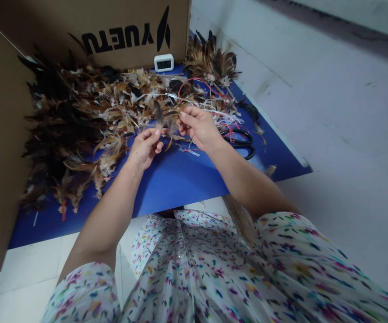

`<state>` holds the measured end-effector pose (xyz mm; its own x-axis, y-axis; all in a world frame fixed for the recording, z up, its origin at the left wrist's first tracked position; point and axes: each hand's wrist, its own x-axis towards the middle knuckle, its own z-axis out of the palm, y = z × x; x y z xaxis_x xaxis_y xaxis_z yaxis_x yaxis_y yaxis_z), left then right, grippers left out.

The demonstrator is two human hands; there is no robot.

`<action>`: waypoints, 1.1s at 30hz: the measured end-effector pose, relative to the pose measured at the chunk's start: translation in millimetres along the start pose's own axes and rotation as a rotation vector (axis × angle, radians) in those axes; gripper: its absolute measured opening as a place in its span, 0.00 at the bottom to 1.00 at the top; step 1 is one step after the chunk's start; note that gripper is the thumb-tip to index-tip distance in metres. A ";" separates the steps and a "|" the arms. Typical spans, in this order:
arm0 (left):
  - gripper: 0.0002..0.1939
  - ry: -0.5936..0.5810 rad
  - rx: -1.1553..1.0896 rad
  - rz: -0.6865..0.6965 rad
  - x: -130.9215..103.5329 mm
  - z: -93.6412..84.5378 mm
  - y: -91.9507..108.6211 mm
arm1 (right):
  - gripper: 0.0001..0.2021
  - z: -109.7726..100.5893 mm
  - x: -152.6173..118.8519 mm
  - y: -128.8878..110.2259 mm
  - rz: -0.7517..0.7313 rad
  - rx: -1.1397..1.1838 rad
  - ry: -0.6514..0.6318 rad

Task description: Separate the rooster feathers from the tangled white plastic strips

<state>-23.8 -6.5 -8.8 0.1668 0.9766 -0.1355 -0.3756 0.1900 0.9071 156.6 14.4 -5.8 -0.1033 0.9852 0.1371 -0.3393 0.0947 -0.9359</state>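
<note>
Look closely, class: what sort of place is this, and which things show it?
Probably a small handicraft workspace, perhaps at home: brown and black feathers lie heaped on a blue tabletop, with black-handled scissors and a large brown cardboard box beside them.

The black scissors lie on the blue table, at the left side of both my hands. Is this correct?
Not the side: the head view shows the black scissors on the blue table, right of both the left hand and the right hand.
</note>
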 end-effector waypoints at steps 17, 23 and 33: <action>0.12 -0.082 0.005 -0.105 -2.8 5.1 -4.7 | 0.17 8.6 -6.4 -10.9 0.153 0.151 -0.013; 0.12 -0.105 0.034 -0.084 -0.5 3.8 -7.6 | 0.16 9.7 -6.2 -12.0 0.187 0.154 -0.006; 0.10 -0.062 -0.023 -0.033 -1.1 4.6 -2.1 | 0.11 7.3 -8.9 -7.7 0.280 -0.030 -0.075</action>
<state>-19.0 -8.5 -8.8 0.2350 0.9619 -0.1395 -0.3898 0.2248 0.8931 153.4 3.8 2.5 -0.2582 0.9603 -0.1058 -0.2604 -0.1747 -0.9496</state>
